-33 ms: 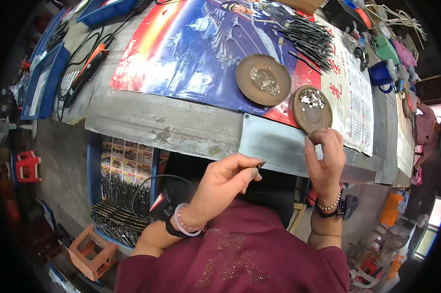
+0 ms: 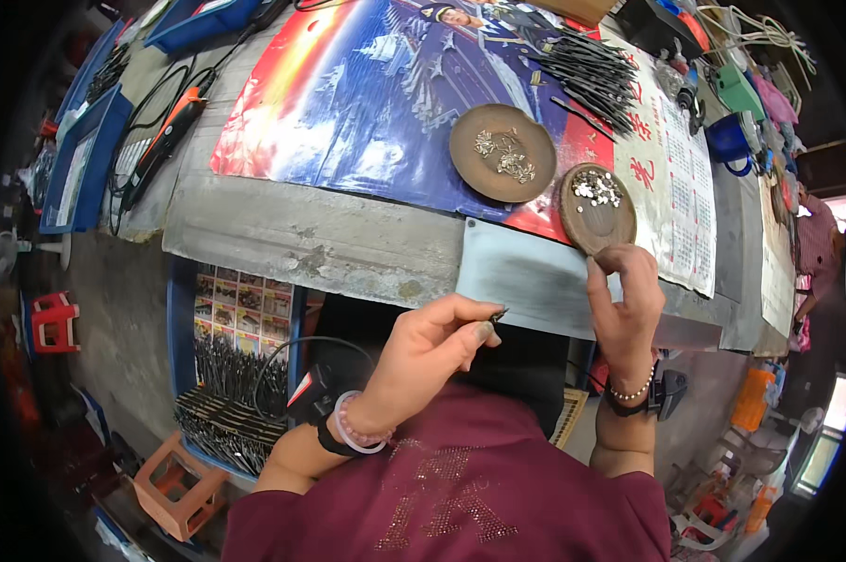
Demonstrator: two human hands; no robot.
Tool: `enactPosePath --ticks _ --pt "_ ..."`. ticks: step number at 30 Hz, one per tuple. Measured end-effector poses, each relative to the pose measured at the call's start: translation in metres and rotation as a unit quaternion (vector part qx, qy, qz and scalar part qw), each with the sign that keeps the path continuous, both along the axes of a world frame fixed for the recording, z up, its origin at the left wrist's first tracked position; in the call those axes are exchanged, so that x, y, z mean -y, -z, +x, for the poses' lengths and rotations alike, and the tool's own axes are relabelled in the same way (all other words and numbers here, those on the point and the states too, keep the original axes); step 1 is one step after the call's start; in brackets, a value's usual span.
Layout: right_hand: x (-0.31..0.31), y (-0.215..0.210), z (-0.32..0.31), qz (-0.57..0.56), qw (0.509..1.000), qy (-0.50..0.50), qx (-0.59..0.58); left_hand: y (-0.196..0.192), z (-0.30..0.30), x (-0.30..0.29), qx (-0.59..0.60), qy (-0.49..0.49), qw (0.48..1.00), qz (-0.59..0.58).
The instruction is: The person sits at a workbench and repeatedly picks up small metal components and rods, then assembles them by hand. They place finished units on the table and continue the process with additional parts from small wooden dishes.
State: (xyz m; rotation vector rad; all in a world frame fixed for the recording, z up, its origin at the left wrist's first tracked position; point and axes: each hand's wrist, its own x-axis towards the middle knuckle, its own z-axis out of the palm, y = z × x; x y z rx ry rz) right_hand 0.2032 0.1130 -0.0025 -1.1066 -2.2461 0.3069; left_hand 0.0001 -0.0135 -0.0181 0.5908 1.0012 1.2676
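The left hand (image 2: 432, 342) pinches 1 small dark piece (image 2: 498, 317) just off the worktop's (image 2: 282, 245) near edge. The right hand (image 2: 629, 304) is at the near rim of an oval dish (image 2: 603, 225) with pale discs (image 2: 599, 190); its grip is unclear. Just left, 1 round dish (image 2: 474, 173) holds metallic bits (image 2: 515, 167). Dark rods (image 2: 592, 80) lie toward the far edge, 1 blue tray (image 2: 109, 136) by the left edge.

Workshop, worn workbench (image 2: 282, 245), corded hand tool (image 2: 163, 142), blue bin (image 2: 107, 145), heaped black rods (image 2: 592, 77), dish (image 2: 603, 225) of small pieces (image 2: 599, 190)
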Motion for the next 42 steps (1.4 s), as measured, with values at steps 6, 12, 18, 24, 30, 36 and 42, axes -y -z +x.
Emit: enactPosePath --ticks 6,12,18,24,30,36,42 --pt "-0.001 -0.001 0.012 -0.104 0.994 0.029 -0.036 0.003 0.0 0.0 0.03 -0.023 0.999 -0.005" --pt "-0.026 0.001 -0.012 0.016 0.995 -0.076 0.058 0.0 0.006 0.001 0.005 0.004 1.0 0.009" --pt "-0.048 0.009 -0.042 0.069 0.985 -0.079 0.138 -0.004 -0.005 0.01 -0.021 -0.019 0.999 0.015" --pt "-0.054 0.012 -0.06 0.088 0.982 -0.081 0.146 0.002 -0.012 0.013 0.01 -0.029 0.999 0.018" --pt "-0.058 0.011 -0.063 0.053 0.98 -0.066 0.182 0.004 -0.014 0.011 0.005 -0.024 1.0 0.015" --pt "-0.066 0.003 -0.059 0.029 0.973 -0.106 0.201 0.004 -0.016 0.01 0.004 -0.022 1.0 0.016" --pt "-0.082 0.005 -0.054 0.001 0.961 -0.168 0.219 0.004 -0.012 0.008 0.025 -0.021 0.999 0.011"
